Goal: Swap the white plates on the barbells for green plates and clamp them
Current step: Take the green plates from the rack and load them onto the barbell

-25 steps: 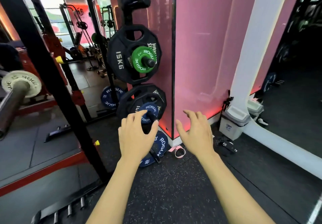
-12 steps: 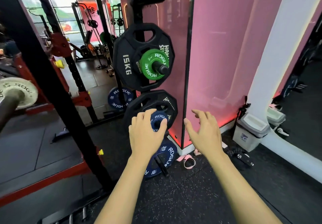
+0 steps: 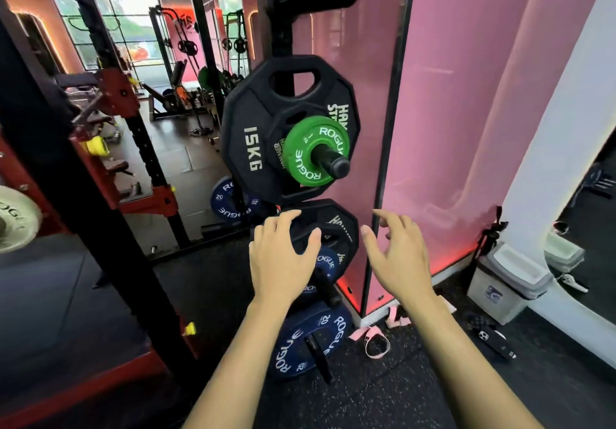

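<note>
The green plate (image 3: pixel 315 150) sits outermost on the rack's middle peg, against the black 15 kg plate (image 3: pixel 253 135). Below it, left hand (image 3: pixel 280 258) and right hand (image 3: pixel 398 255) hover palms-down, fingers loosely spread, holding nothing; since a second ago they have drawn nearer the rack

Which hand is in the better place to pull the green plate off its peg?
Probably the left hand: it is almost directly under the green plate. The right hand is further right, before the pink panel.
</note>
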